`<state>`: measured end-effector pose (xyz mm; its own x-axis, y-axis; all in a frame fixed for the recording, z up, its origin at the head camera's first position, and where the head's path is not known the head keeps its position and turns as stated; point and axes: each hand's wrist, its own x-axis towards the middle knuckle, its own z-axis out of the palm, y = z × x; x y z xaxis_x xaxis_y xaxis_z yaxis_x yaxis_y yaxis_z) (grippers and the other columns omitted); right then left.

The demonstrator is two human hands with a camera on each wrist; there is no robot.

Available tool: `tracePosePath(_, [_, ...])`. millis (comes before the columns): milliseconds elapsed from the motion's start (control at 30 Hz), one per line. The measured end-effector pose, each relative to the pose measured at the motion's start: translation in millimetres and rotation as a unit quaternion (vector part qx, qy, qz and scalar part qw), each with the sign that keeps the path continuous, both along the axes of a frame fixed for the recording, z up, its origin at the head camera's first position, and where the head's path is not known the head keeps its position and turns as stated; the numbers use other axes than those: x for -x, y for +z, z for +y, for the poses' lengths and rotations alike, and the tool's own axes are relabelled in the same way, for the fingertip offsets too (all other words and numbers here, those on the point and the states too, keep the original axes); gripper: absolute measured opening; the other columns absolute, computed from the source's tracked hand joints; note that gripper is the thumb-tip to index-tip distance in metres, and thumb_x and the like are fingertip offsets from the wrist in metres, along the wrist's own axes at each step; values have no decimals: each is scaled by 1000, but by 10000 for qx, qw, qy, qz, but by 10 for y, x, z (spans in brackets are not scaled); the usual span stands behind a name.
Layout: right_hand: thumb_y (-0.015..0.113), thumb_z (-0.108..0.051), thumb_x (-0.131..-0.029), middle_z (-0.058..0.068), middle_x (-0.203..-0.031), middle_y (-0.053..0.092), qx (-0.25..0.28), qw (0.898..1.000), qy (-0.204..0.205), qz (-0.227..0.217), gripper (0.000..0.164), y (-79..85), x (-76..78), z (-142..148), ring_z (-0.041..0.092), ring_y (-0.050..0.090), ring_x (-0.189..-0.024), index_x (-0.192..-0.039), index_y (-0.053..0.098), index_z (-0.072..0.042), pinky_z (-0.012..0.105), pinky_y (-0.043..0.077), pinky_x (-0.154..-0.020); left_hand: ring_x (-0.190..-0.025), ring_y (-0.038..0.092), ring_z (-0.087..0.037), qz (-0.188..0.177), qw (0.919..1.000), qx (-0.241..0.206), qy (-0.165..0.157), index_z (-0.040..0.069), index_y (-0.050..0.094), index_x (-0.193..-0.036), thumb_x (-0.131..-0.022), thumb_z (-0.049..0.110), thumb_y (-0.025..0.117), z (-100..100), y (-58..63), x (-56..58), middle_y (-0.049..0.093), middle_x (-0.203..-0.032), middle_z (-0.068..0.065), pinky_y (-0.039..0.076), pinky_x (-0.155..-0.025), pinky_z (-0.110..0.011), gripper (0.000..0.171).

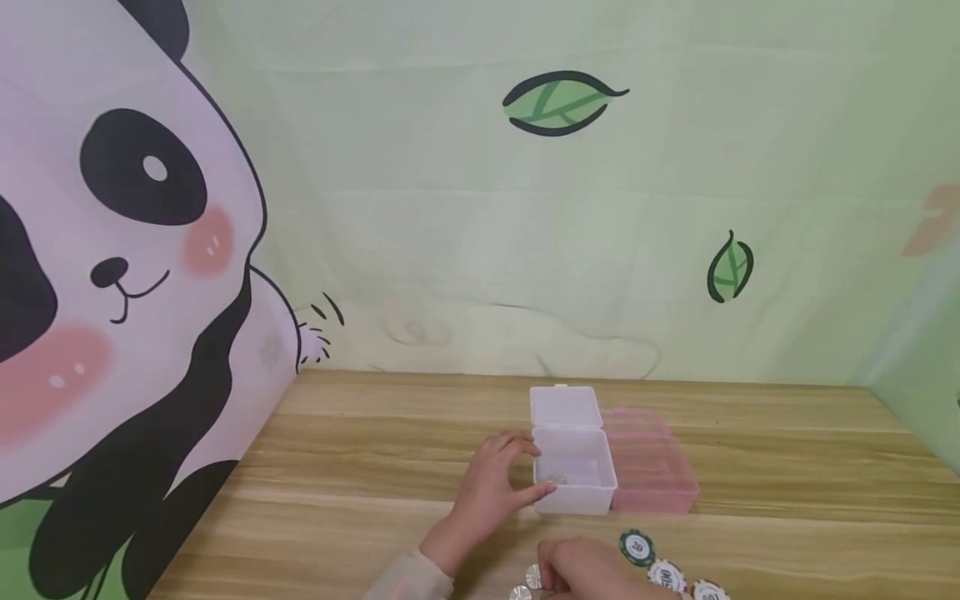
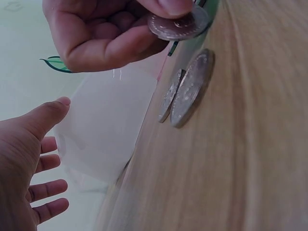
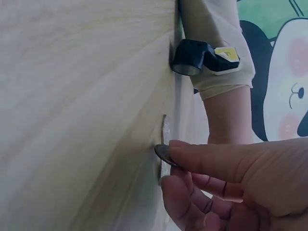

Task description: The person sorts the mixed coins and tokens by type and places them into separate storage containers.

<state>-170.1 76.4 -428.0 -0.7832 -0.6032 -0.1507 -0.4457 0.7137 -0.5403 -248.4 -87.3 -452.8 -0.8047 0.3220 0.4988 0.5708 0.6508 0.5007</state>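
A white plastic box (image 1: 574,498) stands on the table with its lid (image 1: 566,406) folded back. My left hand (image 1: 487,479) is spread at its left side, with fingers at the rim and the thumb by the front corner. A small silver coin (image 1: 557,480) shows inside the box. Nearer the front, my right hand (image 1: 588,568) pinches a silver coin (image 2: 178,28) between thumb and finger, just above the table. Two more coins lie flat beside that hand: a larger coin (image 2: 192,91) and a smaller coin (image 2: 169,98) in the left wrist view.
A pink translucent box (image 1: 652,467) sits against the right side of the white box. A green poker chip (image 1: 637,547) and two paler chips, one a white chip (image 1: 666,575), lie right of my right hand. Behind the wooden table (image 1: 360,433) hangs a panda-printed cloth (image 1: 420,208).
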Motion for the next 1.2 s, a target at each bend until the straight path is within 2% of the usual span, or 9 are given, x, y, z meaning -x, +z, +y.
tracePosePath(167, [70, -12, -80, -16, -58, 48, 405, 9989, 192, -101, 17, 68, 22, 46, -4, 41, -52, -74, 56, -17, 16, 38, -49, -112, 58, -21, -18, 10000, -28, -12, 14, 64, -101, -75, 36, 80, 5, 13, -13, 65, -118, -2, 47, -97, -39, 37])
tracePosePath(267, [71, -14, -81, -17, -60, 50, 690, 9973, 136, -214, 16, 146, 27, 82, -5, 43, -55, -74, 57, -19, 17, 39, -51, -112, 58, -21, -42, 10000, -9, 11, 15, 64, -101, -75, 35, 80, 6, 17, -16, 65, -119, -1, 46, -98, -39, 37])
tracePosePath(433, [72, -14, -79, -18, -63, 52, 729, 9970, 154, 215, 16, 266, 62, 121, -7, 43, -58, -77, 58, -22, 16, 40, -54, -113, 58, -21, -60, 10000, -6, 25, 15, 64, -101, -75, 35, 81, 3, 23, -17, 64, -119, -1, 46, -98, -39, 37])
tracePosePath(600, [74, -11, -78, -15, -67, 56, 880, 9936, 368, 612, 17, 344, 137, 156, -8, 45, -62, -79, 59, -18, 14, 42, -57, -114, 57, -21, -86, 10000, 19, 22, 15, 63, -101, -75, 34, 80, 3, 15, -9, 64, -121, -1, 46, -98, -40, 36])
tracePosePath(867, [73, -13, -81, -11, -68, 57, 1230, 9892, 390, 688, 15, 480, 268, 218, -8, 46, -63, -80, 57, -14, 15, 43, -58, -115, 57, -22, -39, 9999, 75, 57, 14, 64, -103, -75, 32, 80, 5, 24, -13, 64, -123, -1, 46, -98, -41, 37])
tracePosePath(1200, [71, -15, -84, -4, -70, 56, 1464, 9892, -63, 59, 18, 636, 448, 302, 1, 49, -60, -83, 55, -7, 19, 45, -54, -115, 57, -22, -130, 9999, 25, 20, 14, 64, -103, -74, 33, 81, -1, 36, -20, 63, -123, -1, 46, -99, -41, 38])
